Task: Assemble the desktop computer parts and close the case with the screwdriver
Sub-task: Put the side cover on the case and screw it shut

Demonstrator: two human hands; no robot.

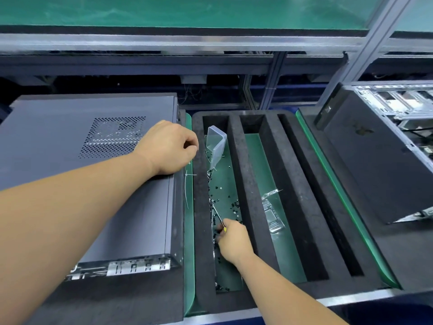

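- Lower centre of the frame: the right hand (232,240) pinches the screwdriver (219,218) by its handle, the shaft pointing up-frame over the loose black screws (230,205) in the leftmost slot of the foam tray (295,207). Best to lift one screw on the tip and keep the shaft steady.
- Middle left: the left hand (167,147), fingers curled, rests at the right edge of the closed computer case (82,174); whether it holds anything I cannot tell. It should press down to keep the panel seated.
- Upper right: a second, open case (398,127) stands well apart.
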